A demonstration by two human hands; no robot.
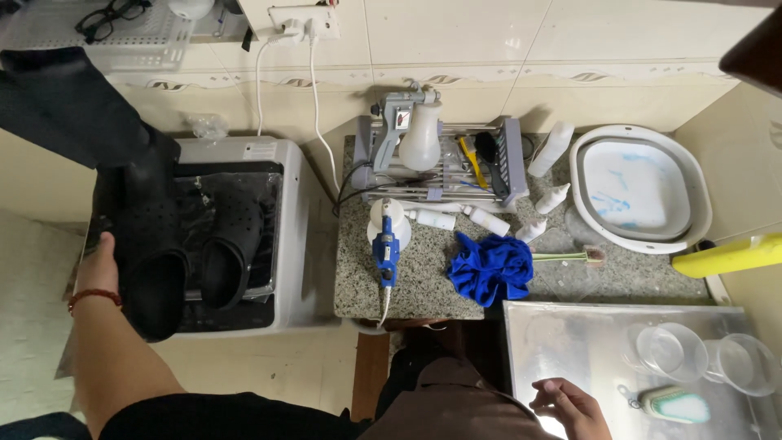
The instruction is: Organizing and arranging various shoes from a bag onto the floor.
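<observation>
My left hand (99, 254) grips a black perforated clog (151, 244) by its side, holding it over the left part of a white box-shaped machine (289, 236) with an open top. A second black clog (230, 244) lies inside the machine's dark basin. My right hand (570, 405) rests low at the near edge of a shiny metal tray (570, 342), fingers loosely curled and holding nothing.
On the granite counter (423, 277) lie a blue handheld tool (385, 240), a crumpled blue cloth (489, 267), small white bottles (489, 220), a brush (570, 257), a grey rack (464, 167) and a white basin (639, 187). Two clear cups (700, 354) stand on the tray.
</observation>
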